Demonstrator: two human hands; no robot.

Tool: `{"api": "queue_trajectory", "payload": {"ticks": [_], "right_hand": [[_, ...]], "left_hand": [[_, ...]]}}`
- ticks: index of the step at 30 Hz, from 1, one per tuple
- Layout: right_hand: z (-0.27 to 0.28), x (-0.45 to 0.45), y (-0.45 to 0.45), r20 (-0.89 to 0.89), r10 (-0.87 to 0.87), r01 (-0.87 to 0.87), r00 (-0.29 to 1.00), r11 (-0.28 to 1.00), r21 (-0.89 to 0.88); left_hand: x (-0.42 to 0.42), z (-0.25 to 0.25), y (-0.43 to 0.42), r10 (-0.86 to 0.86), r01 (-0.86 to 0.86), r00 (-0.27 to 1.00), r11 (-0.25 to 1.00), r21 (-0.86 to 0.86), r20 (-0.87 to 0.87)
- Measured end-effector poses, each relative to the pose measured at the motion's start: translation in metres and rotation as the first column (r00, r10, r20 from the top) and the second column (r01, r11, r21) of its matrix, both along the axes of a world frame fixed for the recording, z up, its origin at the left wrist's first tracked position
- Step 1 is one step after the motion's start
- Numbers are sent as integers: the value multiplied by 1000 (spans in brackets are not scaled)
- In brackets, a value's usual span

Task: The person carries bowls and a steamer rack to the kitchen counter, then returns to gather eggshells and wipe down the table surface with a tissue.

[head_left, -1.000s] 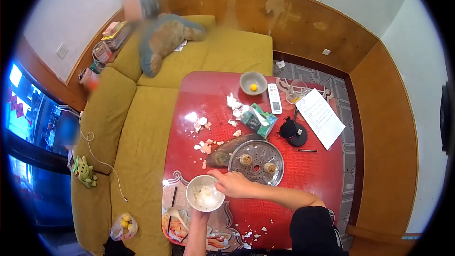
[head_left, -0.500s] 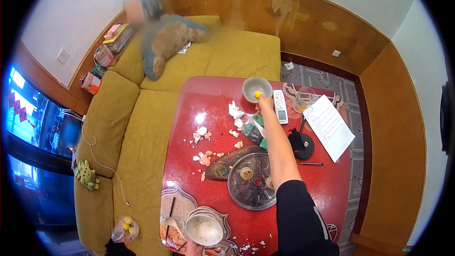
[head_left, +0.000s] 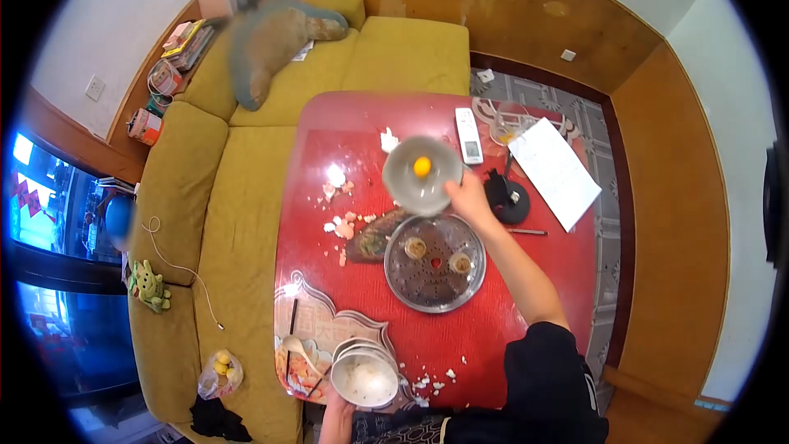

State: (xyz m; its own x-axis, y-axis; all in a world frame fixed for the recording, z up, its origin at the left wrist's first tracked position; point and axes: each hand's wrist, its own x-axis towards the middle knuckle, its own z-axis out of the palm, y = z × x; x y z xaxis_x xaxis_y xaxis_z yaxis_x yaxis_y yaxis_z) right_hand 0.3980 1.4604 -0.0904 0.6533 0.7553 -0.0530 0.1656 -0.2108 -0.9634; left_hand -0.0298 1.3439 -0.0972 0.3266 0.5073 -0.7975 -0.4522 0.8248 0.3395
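Observation:
My right hand (head_left: 468, 197) is closed on the rim of a grey bowl (head_left: 403, 185), held up over the table. A yellow egg yolk (head_left: 422, 167) lies in the bowl. Below it sits a round perforated metal steamer tray (head_left: 436, 292) with two small brownish pieces, one of them an egg-like piece (head_left: 459, 263). At the front edge, my left hand (head_left: 337, 407) grips a white bowl (head_left: 364, 380) with residue inside; more bowls show behind it, and whether they are stacked together I cannot tell. A wooden spoon (head_left: 297, 347) lies beside them.
Broken eggshells (head_left: 341, 224) are scattered over the red table (head_left: 493, 337). A white remote-like device (head_left: 468, 136), a black stand (head_left: 507, 200), a pen (head_left: 528, 232) and a printed sheet (head_left: 555, 173) lie to the right. A green sofa (head_left: 238, 222) borders the left and back.
My right hand has lifted the grey bowl with the yolk from the far edge and brought it nearer, over the steamer tray's far side. The view has shifted. My left hand stays at the white bowl.

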Motion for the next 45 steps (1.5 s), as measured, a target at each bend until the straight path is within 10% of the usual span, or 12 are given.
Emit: {"api": "queue_trajectory", "payload": {"ticks": [6,31,45], "right_hand": [[19,-130,-150,-111,278,-297,954,845,-445],[-44,-294,-204,-21,407,-369,913,802,-470],[-89,-136,-320,-14,-233,205,972,881,-426]], "left_hand": [[-13,16,-22,-96,95,995,995,27,37],[-90,-18,-34,-180,158,978,968,196,105],[-143,-10,-60,24,-24,1000,986,166,5]]}}
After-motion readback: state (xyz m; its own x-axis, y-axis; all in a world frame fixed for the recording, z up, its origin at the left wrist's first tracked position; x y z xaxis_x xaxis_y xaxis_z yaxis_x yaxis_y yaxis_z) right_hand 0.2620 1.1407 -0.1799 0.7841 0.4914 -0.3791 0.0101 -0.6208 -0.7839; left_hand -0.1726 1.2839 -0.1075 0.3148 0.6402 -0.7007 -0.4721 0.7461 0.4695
